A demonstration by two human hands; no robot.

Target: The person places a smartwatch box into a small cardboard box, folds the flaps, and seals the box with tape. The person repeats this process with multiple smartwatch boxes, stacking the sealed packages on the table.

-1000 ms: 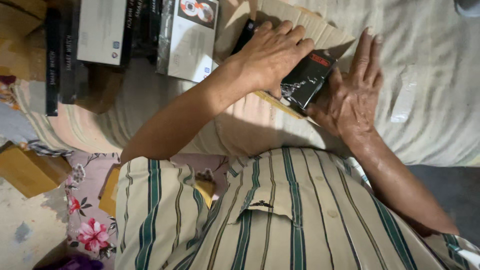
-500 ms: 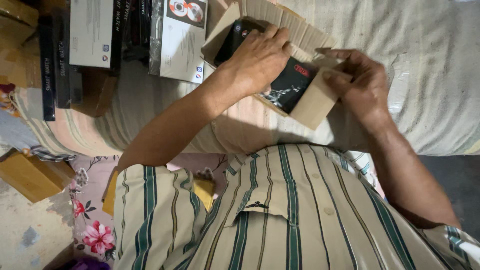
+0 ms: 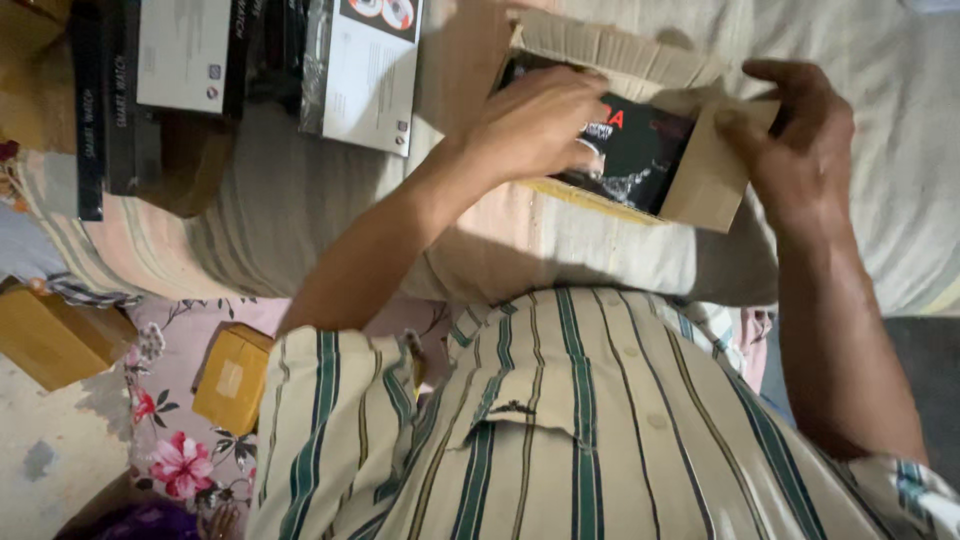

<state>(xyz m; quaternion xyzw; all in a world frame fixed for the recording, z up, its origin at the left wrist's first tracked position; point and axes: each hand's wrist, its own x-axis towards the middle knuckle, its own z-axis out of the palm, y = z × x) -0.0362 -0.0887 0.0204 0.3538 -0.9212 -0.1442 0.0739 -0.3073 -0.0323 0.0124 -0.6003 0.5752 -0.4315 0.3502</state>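
An open brown cardboard carton (image 3: 600,45) lies on a cream bedsheet in front of me. A black product box (image 3: 640,150) with red and white print sits inside it. My left hand (image 3: 540,120) rests on top of the black box, fingers curled over its far edge, pressing it into the carton. My right hand (image 3: 800,140) grips the carton's near right flap (image 3: 705,185) and holds it folded up beside the black box. My striped shirt fills the bottom of the view.
White-and-black product boxes (image 3: 365,70) (image 3: 180,50) and slim black boxes (image 3: 90,110) are stacked at the top left. Two small brown cartons (image 3: 232,378) (image 3: 50,335) lie on a floral cloth at the lower left. The cream sheet (image 3: 900,220) extends to the right.
My right hand went from lying flat beside the black box to gripping the carton's flap and lifting it. The black box sank deeper into the carton under my left hand.
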